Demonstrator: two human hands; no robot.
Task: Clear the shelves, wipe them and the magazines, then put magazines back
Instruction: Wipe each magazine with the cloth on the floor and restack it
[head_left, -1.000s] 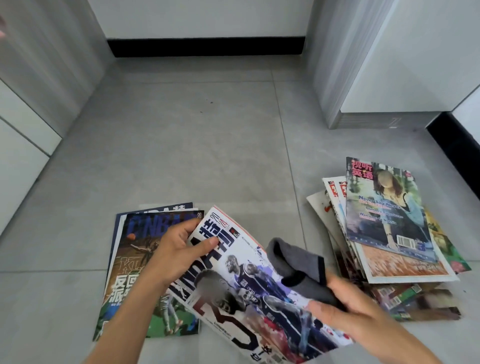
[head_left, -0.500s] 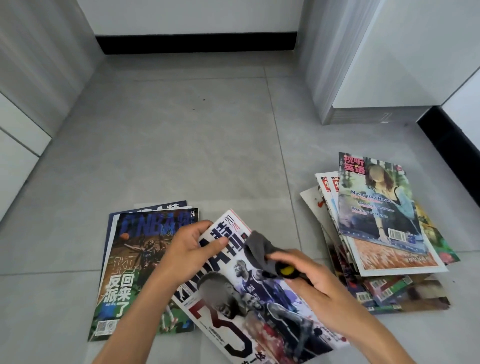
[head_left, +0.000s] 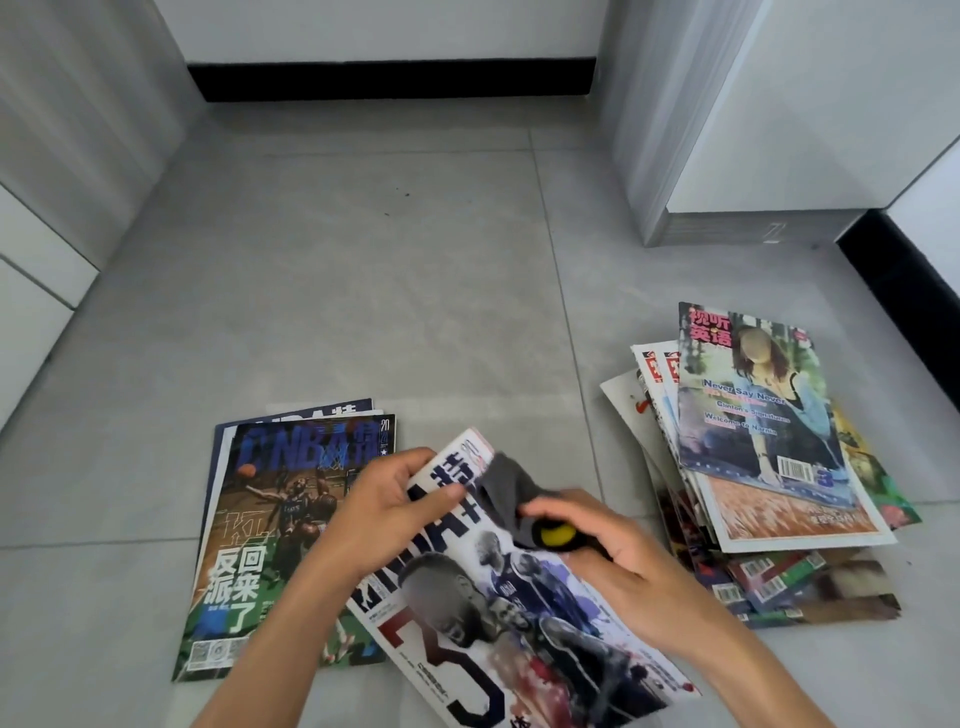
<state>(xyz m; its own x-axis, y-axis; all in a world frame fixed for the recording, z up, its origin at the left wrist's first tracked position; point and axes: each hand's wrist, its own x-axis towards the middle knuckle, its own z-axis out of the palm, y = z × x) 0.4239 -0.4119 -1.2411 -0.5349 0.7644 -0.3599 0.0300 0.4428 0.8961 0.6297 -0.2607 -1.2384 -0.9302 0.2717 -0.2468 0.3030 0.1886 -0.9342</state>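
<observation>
My left hand (head_left: 382, 512) grips the upper left edge of a basketball magazine (head_left: 524, 613), thumb on the cover, holding it tilted above the floor. My right hand (head_left: 605, 558) holds a grey cloth (head_left: 506, 491) with a yellow spot and presses it onto the top part of that cover. Under and left of the held magazine lies a small stack of basketball magazines (head_left: 270, 519) on the floor. A bigger, untidy pile of magazines (head_left: 763, 452) lies to the right.
The floor is grey tile (head_left: 363, 291). A grey cabinet side (head_left: 654, 119) stands at the back right, white drawer fronts (head_left: 31, 280) at the left, and a black skirting strip (head_left: 395, 78) runs along the far wall.
My right hand has slid the cloth from the magazine's right edge up toward its top left corner. The left hand has kept its grip.
</observation>
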